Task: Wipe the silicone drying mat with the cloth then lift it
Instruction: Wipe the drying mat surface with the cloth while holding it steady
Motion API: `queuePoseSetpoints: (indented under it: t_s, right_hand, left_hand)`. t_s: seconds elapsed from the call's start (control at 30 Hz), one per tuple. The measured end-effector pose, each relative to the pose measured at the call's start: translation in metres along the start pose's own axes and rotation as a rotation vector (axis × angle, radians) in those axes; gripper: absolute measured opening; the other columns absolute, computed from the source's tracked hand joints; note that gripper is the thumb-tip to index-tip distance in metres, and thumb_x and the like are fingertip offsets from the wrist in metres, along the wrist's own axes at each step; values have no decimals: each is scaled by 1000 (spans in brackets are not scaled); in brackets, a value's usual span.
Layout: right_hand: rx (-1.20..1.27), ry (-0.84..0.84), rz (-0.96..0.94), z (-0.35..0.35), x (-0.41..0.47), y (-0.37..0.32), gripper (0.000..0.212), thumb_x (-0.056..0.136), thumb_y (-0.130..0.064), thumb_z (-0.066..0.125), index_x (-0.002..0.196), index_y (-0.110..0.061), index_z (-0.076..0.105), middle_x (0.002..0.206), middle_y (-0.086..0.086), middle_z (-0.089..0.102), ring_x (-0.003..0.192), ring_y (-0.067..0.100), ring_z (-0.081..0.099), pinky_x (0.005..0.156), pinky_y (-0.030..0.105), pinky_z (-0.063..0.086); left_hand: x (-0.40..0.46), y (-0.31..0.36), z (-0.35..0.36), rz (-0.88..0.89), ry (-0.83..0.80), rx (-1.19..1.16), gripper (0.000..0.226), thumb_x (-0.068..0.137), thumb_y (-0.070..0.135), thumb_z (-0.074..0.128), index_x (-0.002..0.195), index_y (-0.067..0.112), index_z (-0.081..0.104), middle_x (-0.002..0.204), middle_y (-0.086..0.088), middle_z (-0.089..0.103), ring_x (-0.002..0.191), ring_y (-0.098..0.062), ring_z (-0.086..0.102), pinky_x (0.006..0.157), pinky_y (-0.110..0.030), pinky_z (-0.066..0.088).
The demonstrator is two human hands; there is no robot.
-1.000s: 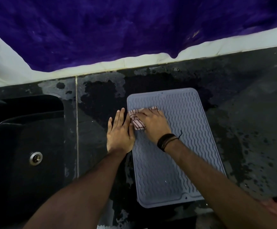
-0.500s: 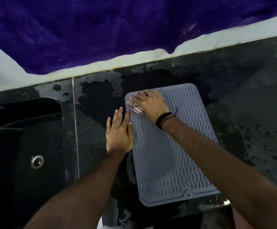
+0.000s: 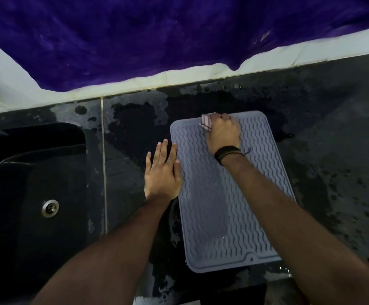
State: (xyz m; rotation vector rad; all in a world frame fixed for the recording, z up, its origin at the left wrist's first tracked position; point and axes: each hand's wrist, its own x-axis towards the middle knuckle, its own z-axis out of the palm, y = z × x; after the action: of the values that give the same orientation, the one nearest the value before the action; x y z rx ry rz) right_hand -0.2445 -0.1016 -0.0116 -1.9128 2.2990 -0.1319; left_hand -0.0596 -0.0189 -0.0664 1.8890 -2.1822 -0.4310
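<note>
The right hand curls around a striped cloth, pressing it on the far edge of the grey, wavy-ribbed silicone mat. The left hand lies flat, fingers straight, on the mat's left edge. The mat lies on a wet dark counter; the black sink beside it shows a metal drain.

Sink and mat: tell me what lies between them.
In the head view, wet dark countertop and the flat left hand lie between sink and mat.
</note>
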Motion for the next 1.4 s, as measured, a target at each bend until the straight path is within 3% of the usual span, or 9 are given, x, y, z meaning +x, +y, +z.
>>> queuePoseSetpoints:
  t_s: [0.13, 0.23, 0.37, 0.47, 0.73, 0.93, 1.07, 1.3, 1.4]
  right_hand:
    - [71, 30, -65, 7, -17, -53, 43, 84, -18, 60, 126, -11, 53, 117, 13, 62, 109, 31, 55, 93, 43, 42]
    - [54, 14, -220, 18, -29, -74, 52, 86, -16, 54, 137, -9, 45, 130, 13, 56, 121, 32, 48, 105, 45, 33]
    - [36, -3, -352, 18, -33, -56, 48, 90, -16, 49, 138, -18, 45, 137, 7, 52, 128, 28, 42, 110, 44, 30]
    - [36, 1, -429, 14, -50, -31, 48, 89, -16, 50, 136, -20, 50, 136, 5, 54, 126, 27, 45, 108, 42, 29]
    - [132, -62, -362, 6, -100, -12, 50, 81, -11, 59, 129, -23, 55, 131, 1, 59, 120, 24, 49, 102, 40, 36]
    - [131, 157, -281, -15, -23, -42, 53, 79, -7, 61, 129, -23, 53, 121, 4, 62, 109, 27, 51, 91, 42, 41]
    - [-40, -13, -324, 5, -7, -55, 46, 89, -10, 51, 135, -17, 48, 133, 8, 54, 122, 30, 45, 101, 44, 35]
    - [68, 16, -344, 14, -66, -24, 51, 79, -11, 49, 129, -18, 57, 132, 4, 58, 120, 28, 50, 104, 45, 33]
    - [73, 17, -350, 11, -104, -14, 55, 74, -7, 61, 128, -18, 59, 131, 4, 59, 118, 28, 53, 103, 48, 37]
  left_hand:
    - [1, 0, 1, 8, -12, 16, 54, 109, 32, 27, 162, 22, 23, 170, -2, 12, 158, -17, 3, 128, -46, 2]
    - [0, -1, 0, 17, -17, 27, 53, 107, 28, 35, 159, 19, 31, 168, -7, 20, 157, -20, 8, 127, -47, 4]
    - [3, -1, -1, -14, -6, 32, 49, 108, 30, 32, 155, 18, 38, 169, -6, 21, 158, -18, 7, 127, -46, 4]
    - [0, 2, 0, -25, -1, 35, 53, 108, 31, 30, 160, 21, 28, 171, 1, 11, 157, -14, 2, 128, -44, 2]
    - [0, 0, -1, -2, -25, 49, 58, 108, 29, 32, 163, 24, 17, 171, -1, 6, 158, -16, -1, 127, -44, -2]
    - [3, -1, 3, -22, 2, 17, 59, 107, 37, 18, 163, 19, 16, 170, 1, 12, 157, -13, 4, 128, -42, 0]
    - [3, -1, 4, -18, 7, 56, 59, 106, 35, 18, 162, 18, 21, 170, 1, 14, 157, -14, 6, 128, -43, 3]
    - [1, -1, 4, -29, -5, 76, 55, 109, 31, 23, 163, 21, 16, 171, 2, 8, 157, -13, 2, 128, -44, 3]
    - [1, -1, 3, -30, -24, 76, 56, 109, 33, 19, 163, 21, 12, 171, 2, 6, 157, -13, -1, 128, -44, 1]
